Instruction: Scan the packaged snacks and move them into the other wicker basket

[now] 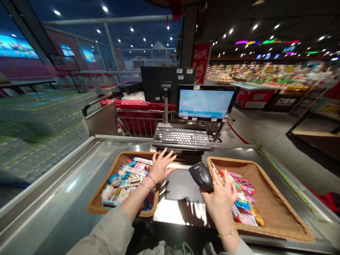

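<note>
My left hand is open with fingers spread, held above the right rim of the left wicker basket. Small packaged sweets and snacks are heaped in that basket. My right hand reaches over the left edge of the right wicker basket, palm down, fingers apart. Beneath and beside its fingers lie colourful packages, among them a round red one with dark dots. A black barcode scanner stands right beside my right thumb, partly above a dark grey flat pad.
A black keyboard and a lit monitor stand at the back of the metal counter. A second monitor shows its back. Behind are a shopping cart, a red freezer and stocked shelves.
</note>
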`<state>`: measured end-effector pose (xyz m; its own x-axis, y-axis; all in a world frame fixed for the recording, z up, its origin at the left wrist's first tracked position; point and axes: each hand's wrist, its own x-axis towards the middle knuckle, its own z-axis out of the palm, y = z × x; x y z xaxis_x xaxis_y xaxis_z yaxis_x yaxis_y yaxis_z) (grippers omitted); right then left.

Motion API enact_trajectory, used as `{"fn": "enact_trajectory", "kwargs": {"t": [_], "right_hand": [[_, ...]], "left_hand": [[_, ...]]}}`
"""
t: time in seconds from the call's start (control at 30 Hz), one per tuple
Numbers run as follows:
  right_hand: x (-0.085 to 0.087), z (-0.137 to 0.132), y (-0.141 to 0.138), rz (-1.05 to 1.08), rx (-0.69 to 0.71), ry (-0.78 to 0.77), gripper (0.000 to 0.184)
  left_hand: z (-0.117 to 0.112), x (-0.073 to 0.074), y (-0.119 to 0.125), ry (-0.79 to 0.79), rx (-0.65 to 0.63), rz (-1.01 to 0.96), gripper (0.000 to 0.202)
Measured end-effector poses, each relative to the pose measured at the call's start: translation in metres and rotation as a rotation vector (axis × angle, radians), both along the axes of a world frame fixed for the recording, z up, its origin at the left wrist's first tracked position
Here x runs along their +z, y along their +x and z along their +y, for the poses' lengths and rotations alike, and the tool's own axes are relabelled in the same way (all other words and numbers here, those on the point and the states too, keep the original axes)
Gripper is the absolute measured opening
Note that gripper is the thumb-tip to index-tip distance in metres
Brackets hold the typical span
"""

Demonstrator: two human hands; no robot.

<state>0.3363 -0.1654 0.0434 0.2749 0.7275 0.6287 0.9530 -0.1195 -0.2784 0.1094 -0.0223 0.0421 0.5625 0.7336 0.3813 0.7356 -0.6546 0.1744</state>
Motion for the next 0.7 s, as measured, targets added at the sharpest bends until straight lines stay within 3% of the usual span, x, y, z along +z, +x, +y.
{"fn": "enact_trajectory", "kwargs": {"t": [0.43,0.7], "right_hand": [[-0.005,0.027,-0.034,0.03,0.15,-0.051,0.032],[-0.012,0.037,-0.046,0.048,0.212,-0.075,0.031]], "left_hand": [[-0.011,-0.03,-0.086,-0.035,0.21,0.042,0.057],[-0.023,-0.04,-0.138,-0.083,0.358,0.101,0.053]]}}
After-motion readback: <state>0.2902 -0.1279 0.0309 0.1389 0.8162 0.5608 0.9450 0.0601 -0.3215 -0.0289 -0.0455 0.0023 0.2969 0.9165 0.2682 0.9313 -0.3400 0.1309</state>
